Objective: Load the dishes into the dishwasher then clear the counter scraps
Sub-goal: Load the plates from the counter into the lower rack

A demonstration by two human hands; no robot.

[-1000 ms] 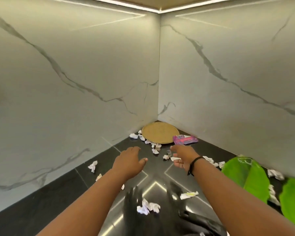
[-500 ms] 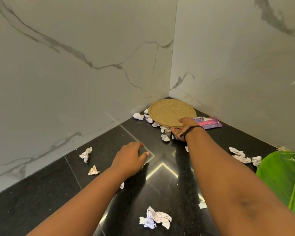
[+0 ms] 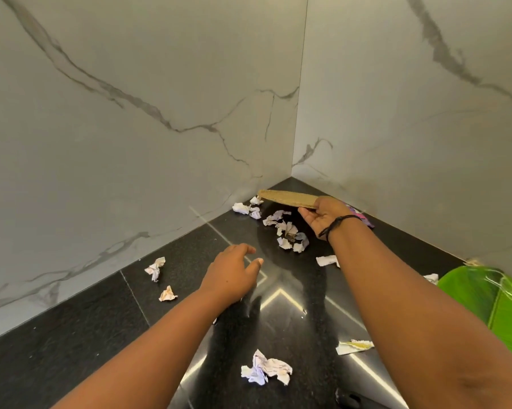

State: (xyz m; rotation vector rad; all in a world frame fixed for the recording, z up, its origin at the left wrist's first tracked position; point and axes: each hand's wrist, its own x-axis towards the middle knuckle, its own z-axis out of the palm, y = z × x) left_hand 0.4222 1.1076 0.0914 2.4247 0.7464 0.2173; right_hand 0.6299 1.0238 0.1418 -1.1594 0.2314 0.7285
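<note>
While gripping the woven mat (image 3: 288,198), right hand (image 3: 325,215); left hand (image 3: 229,277) relaxed, packet (image 3: 364,218) print perhaps unreadable

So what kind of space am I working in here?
Most likely a home kitchen counter corner: a polished black stone countertop meets marble-look backsplash walls, paper scraps litter it, and the right hand lifts a round woven mat off it.

Counter (image 3: 71,349): polished black stone, glossy, reflective. Walls (image 3: 130,128): matt grey-veined marble look. Mat (image 3: 287,198): woven fibre, rough. Scraps (image 3: 265,369): crumpled paper. Leaf at 4 o'clock (image 3: 485,302): glossy green.
</note>
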